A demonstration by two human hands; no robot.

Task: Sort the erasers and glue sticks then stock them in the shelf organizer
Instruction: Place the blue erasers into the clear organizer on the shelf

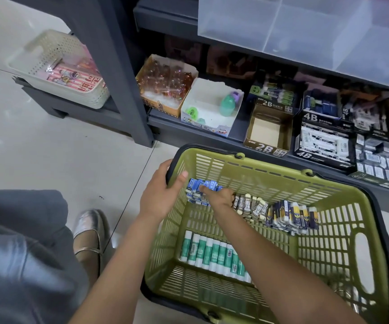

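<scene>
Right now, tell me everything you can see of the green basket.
The green basket is slotted plastic with a dark rim and cut-out handle, and sits on the floor before the shelf. Inside lie blue erasers, 2B erasers, and glue sticks. The left hand grips its rim; the right hand reaches the blue erasers.

"2B" is printed on the open brown display box (268,130) on the shelf, front and back flap. "4B" marks the black box (324,139) beside it; brown-sleeved erasers (250,206) in the basket read "2B".

Your basket (324,202) sits lower right; glue sticks (212,256) in its near end; erasers (270,211) along far wall; shelf boxes (268,129) behind.
</scene>
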